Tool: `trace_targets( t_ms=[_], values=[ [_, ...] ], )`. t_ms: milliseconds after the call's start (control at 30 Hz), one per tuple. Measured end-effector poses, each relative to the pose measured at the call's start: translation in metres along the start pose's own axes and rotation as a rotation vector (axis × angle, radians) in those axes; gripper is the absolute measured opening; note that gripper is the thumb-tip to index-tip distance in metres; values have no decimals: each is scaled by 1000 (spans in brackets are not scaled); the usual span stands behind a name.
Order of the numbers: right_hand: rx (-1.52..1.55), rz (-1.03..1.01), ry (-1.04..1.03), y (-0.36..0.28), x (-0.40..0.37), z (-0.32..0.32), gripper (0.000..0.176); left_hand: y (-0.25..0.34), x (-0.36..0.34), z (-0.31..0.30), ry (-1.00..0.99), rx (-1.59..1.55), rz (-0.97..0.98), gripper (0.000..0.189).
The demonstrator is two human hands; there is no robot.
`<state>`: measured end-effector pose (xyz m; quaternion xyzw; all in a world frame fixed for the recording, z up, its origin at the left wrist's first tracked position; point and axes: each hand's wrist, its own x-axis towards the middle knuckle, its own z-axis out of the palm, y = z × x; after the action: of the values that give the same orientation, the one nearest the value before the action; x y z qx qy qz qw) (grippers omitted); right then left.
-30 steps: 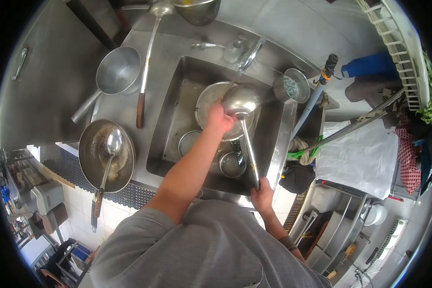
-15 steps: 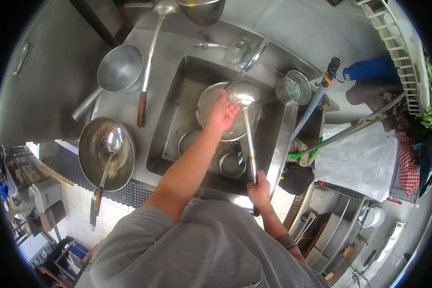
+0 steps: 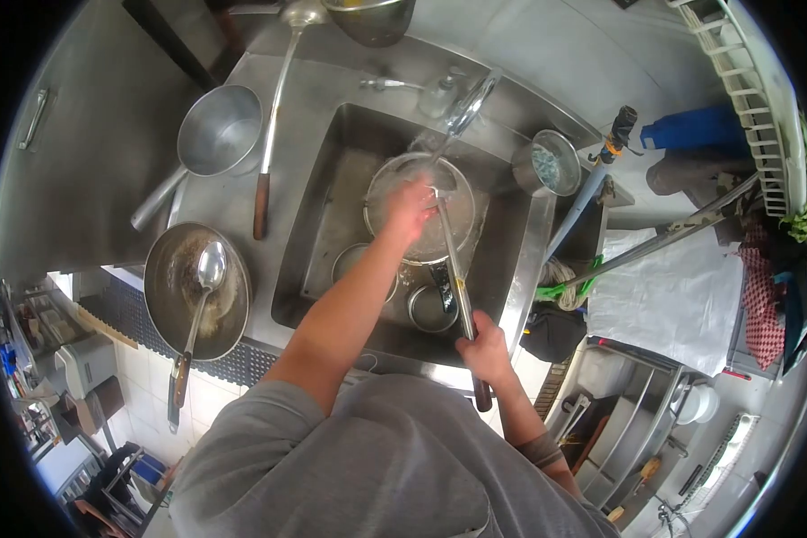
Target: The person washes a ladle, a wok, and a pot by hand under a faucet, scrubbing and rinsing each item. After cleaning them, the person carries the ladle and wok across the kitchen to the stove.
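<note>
My right hand (image 3: 486,348) is closed around the handle of a long metal ladle (image 3: 455,269), near its brown end. The ladle slants up over the sink, its bowl under the faucet (image 3: 473,106), where water splashes. My left hand (image 3: 407,211) is at the ladle's bowl, its fingers smeared by motion and water. Below them a wide round pan (image 3: 457,235) sits in the sink (image 3: 332,170). Two smaller round vessels lie nearer to me: a small pan (image 3: 432,309) and one partly behind my left forearm (image 3: 342,260).
On the left counter are a saucepan (image 3: 220,130), a second ladle (image 3: 273,134) and a frying pan (image 3: 166,305) with a large spoon (image 3: 212,264) in it. A metal cup (image 3: 533,170) stands at the sink's right edge. A blue pole (image 3: 578,197) leans beyond it.
The ladle's bowl has tilted and shifted left under the water, with my left hand moving at it. My right hand still grips the handle, slightly higher in view.
</note>
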<state>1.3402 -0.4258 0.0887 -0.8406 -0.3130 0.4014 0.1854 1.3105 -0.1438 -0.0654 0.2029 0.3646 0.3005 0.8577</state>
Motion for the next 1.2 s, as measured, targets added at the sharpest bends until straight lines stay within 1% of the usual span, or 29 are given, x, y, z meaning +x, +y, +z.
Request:
trace_targets(
  t_ms=[67,100,167,200,233,267,300,367,400,467,500,533,600,633,667,733,767,800,833,867,900,933,967,1033,1067,1100,1133,1167,1200],
  values=[
    [-37,-21,7,-3,0,0,26,15,8,-3,243,-278,-191,38],
    [-79,-47,11,-5,0,0,25,17,7,-3,242,-277,-193,38],
    [-78,-35,11,-9,5,3,25,18,11,-2,41,-202,-73,37],
    [-78,-24,9,-11,7,4,24,15,11,1,37,-200,-75,37],
    [-75,-22,13,-11,8,7,24,12,9,4,38,-107,-4,43],
    [-76,-79,39,-10,10,10,24,11,8,8,38,-13,66,50],
    [-76,-136,65,-9,13,14,24,16,10,8,31,-9,64,50],
    [-93,-176,94,-5,16,22,25,46,-4,22,259,-293,-93,52],
    [-116,-222,114,-2,18,25,26,44,-3,21,257,-292,-97,52],
    [-122,-265,153,4,27,31,26,46,-5,23,148,-452,-85,48],
    [-121,-307,189,6,32,37,27,38,-10,28,135,-400,-12,48],
    [-112,-309,185,8,37,46,27,36,-11,28,141,-392,-8,48],
    [-63,-294,231,11,46,62,27,30,-8,25,23,-114,37,46],
    [-46,-306,230,10,49,74,26,33,-4,22,21,-11,60,46],
    [-71,-371,272,3,51,86,28,41,-4,25,17,-4,62,46],
    [-33,-265,120,-17,45,98,28,58,-1,29,96,200,44,44],
    [-29,-265,119,-25,43,91,28,63,6,30,126,246,2,48],
    [-50,-453,92,-34,42,83,27,66,8,27,127,252,2,48],
    [-72,-643,65,-40,46,77,27,73,5,29,104,344,-112,49],
    [-121,-675,118,-33,64,70,24,79,5,31,82,433,-221,50],
    [-173,-710,170,-24,87,56,23,79,3,30,75,504,-260,45],
    [-70,-689,206,-25,106,27,20,75,-2,29,83,502,-252,45],
    [-117,-777,438,-19,135,4,18,68,-7,27,50,602,-238,43],
    [-144,-714,680,-28,189,-60,19,55,-16,22,31,707,-219,40],
    [-135,-650,848,-29,221,-83,22,47,-19,19,9,831,-173,37],
    [-140,-557,879,-21,256,-107,26,42,-22,15,-14,957,-129,34],
    [-266,-514,925,-4,297,-131,30,39,-25,10,-2,961,-127,34],
    [-300,-184,802,-14,313,-150,36,37,-26,6,-57,881,-162,35],
    [-314,-105,771,-5,335,-160,43,35,-29,4,-112,800,-195,36]
  ],
)
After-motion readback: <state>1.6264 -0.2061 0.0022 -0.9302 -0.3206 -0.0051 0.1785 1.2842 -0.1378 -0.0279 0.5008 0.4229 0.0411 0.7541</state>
